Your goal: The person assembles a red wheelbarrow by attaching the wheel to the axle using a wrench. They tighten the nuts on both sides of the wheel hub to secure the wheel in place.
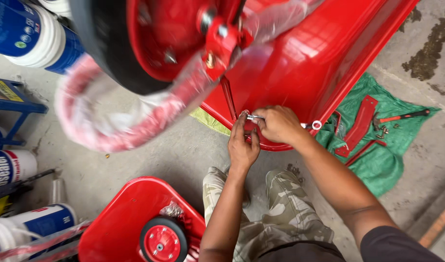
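A red wheelbarrow tray [309, 63] lies upside down in front of me, its black wheel [103, 48] with red hub close to the camera. My right hand [279, 123] grips a silver spanner [313, 125] at the tray's lower rim. My left hand [242, 143] pinches a small bolt or nut [245, 115] at the same spot, beside a thin red strut [228, 99]. Both forearms reach up from my camouflage trousers [280, 213].
Pink-and-clear plastic wrap [106, 121] hangs under the wheel. A second red tray with a small wheel [135, 223] lies at bottom left. A green cloth [382, 145] on the right holds red brackets, a red-handled hammer [402, 116] and small parts. Blue-and-white buckets [33, 34] stand left.
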